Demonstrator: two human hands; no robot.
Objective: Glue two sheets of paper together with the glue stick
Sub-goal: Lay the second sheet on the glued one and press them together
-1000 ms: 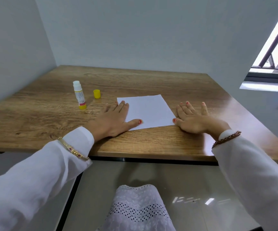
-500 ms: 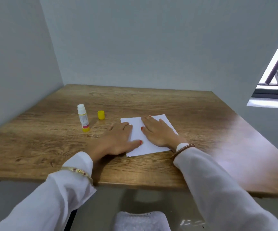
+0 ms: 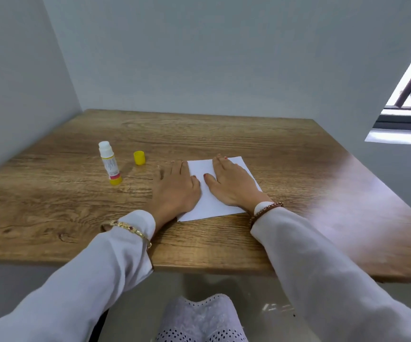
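Nearest, at 6 o'clock of the scene, the wood-grain brown bench carries everything. Just beyond its near edge lies the white rectangular paper; whether it is one sheet or two stacked cannot be told.

The left hand rests flat over the paper's 9 o'clock edge, partly on bare bench, fingers straight and gripping nothing. The right hand lies flat on the paper's centre, fingers extended, also gripping nothing.

Farther, at 10 o'clock from the paper, the white glue stick with yellow base stands upright, uncapped. Its small yellow cap sits just beside it.

Risks, as judged:
- Uneven pressing could skew the sheets or trap wrinkles.
- The left hand, straddling the edge, could drag the paper sideways.
- The uncapped stick may dry, or be toppled by a reaching sleeve.
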